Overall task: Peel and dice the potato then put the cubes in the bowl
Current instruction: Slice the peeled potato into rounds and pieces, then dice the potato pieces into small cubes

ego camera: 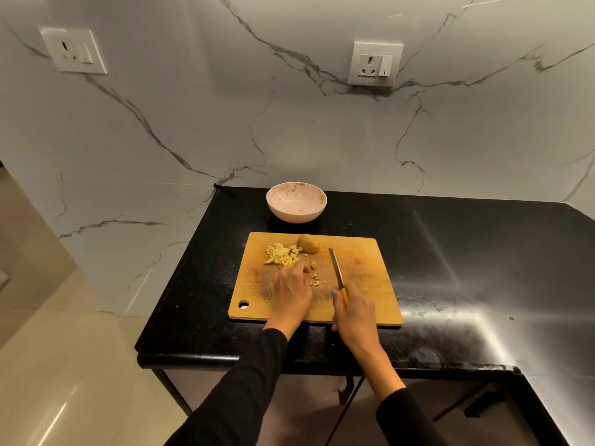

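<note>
Knife gripped by right hand; left hand lies mid-frame, fingers curled over cubes, pinch unclear. Cubes could be scattered off board if swept carelessly.

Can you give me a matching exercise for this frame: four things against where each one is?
Things:
1. bowl
2. knife
3. potato half
4. diced pile

Places:
A. far left of the cutting board
B. in the right hand
C. on the counter behind the board
D. far edge of the board, right of the pile

Pairs: 1-C, 2-B, 3-D, 4-A
</note>
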